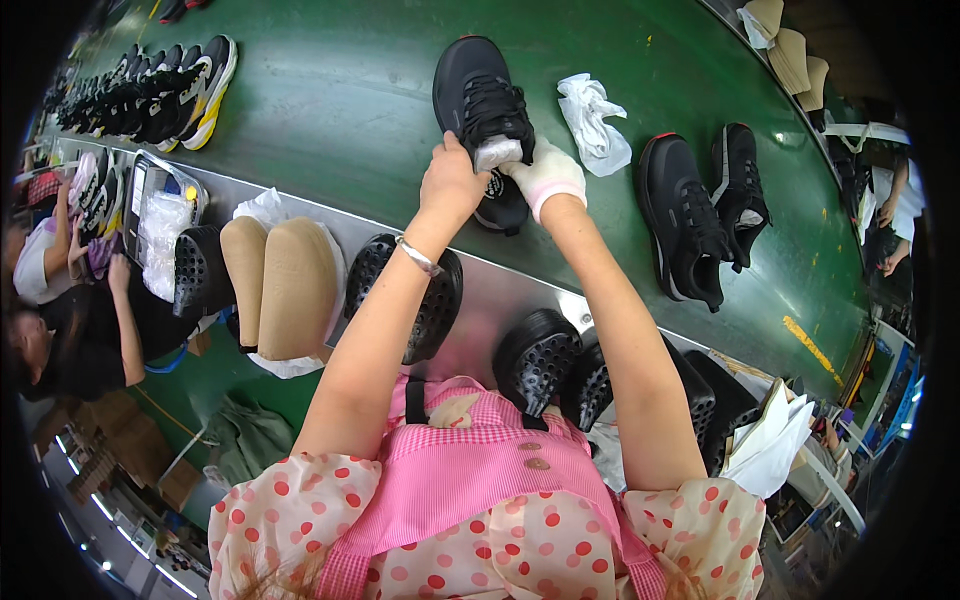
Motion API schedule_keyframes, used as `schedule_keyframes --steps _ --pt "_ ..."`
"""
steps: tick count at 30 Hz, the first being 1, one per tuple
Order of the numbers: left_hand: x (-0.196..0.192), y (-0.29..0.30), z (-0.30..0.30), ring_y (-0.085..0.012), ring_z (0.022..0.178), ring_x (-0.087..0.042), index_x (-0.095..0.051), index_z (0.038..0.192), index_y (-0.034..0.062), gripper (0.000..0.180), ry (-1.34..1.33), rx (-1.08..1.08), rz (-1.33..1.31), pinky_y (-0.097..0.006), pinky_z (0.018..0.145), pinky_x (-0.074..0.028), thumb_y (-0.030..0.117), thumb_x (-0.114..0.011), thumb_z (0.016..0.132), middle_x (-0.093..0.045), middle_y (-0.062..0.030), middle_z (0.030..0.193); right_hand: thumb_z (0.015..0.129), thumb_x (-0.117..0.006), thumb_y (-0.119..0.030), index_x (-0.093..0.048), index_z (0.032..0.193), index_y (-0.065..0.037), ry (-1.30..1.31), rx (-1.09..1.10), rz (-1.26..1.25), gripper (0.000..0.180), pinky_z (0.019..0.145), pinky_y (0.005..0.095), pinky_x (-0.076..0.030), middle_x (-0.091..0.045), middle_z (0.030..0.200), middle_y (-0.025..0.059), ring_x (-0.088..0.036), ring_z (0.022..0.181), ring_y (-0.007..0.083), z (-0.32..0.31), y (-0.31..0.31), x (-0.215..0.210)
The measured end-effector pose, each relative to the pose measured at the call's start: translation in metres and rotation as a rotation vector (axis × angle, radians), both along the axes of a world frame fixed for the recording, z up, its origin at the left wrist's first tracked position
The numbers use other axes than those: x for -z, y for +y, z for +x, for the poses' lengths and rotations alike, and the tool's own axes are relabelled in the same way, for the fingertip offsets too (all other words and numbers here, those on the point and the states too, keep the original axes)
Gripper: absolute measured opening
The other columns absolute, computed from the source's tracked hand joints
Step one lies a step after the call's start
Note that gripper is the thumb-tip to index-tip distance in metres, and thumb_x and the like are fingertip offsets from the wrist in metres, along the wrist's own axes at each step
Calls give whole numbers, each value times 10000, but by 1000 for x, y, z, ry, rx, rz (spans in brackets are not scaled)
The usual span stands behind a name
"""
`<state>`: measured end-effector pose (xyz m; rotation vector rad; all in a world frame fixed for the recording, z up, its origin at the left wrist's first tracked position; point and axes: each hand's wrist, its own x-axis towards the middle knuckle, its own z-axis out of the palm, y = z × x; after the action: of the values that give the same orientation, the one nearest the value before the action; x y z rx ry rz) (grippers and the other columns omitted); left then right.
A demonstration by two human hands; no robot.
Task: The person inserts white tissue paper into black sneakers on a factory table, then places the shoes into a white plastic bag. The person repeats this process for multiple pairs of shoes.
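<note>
A black lace-up sneaker (465,75) lies on the green work surface, toe pointing away from me. White paper stuffing (498,152) shows in its opening. My left hand (452,182) grips the left side of the shoe at the collar, fingers curled against it. On the other side, my right hand (548,176), in a white glove, is closed at the shoe's opening by the paper; its fingertips are partly hidden. Just right of the shoe lies a crumpled white tissue paper (596,122). Farther right stand two more black sneakers (682,215).
Rows of black, white and yellow sneakers (190,95) line the far left. Along the near metal edge sit black perforated plastic forms (535,355) and tan shoe-shaped inserts (295,285). White paper sheets (765,445) lie at lower right. Other people (75,330) work at the left.
</note>
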<state>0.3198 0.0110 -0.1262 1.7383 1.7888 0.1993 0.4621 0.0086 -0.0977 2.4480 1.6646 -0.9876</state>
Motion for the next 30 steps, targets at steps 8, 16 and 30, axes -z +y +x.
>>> schedule_keyframes --steps 8,16,30 --pt "-8 -1 -1 -396 891 -670 -548 1149 -67 472 49 -37 4 -452 773 -541 244 -718 836 -676 -237 962 770 -680 -340 -550 1194 -40 147 54 234 535 891 437 -486 -647 1082 202 -614 1037 370 -7 -9 21" --pt "5 -3 3 -383 892 -663 -571 1214 -51 546 96 -88 111 -444 791 -527 316 -706 833 -678 -227 942 772 -671 -405 -589 1050 -47 82 126 266 461 838 457 -488 -660 1010 198 -623 972 384 -14 -9 27" --pt "-2 10 3 -388 894 -667 -487 1335 -51 582 181 -67 14 -463 797 -527 248 -638 860 -689 -231 928 823 -638 -425 -553 1186 -83 29 154 198 506 878 461 -498 -622 1173 172 -623 1040 363 -28 -7 17"
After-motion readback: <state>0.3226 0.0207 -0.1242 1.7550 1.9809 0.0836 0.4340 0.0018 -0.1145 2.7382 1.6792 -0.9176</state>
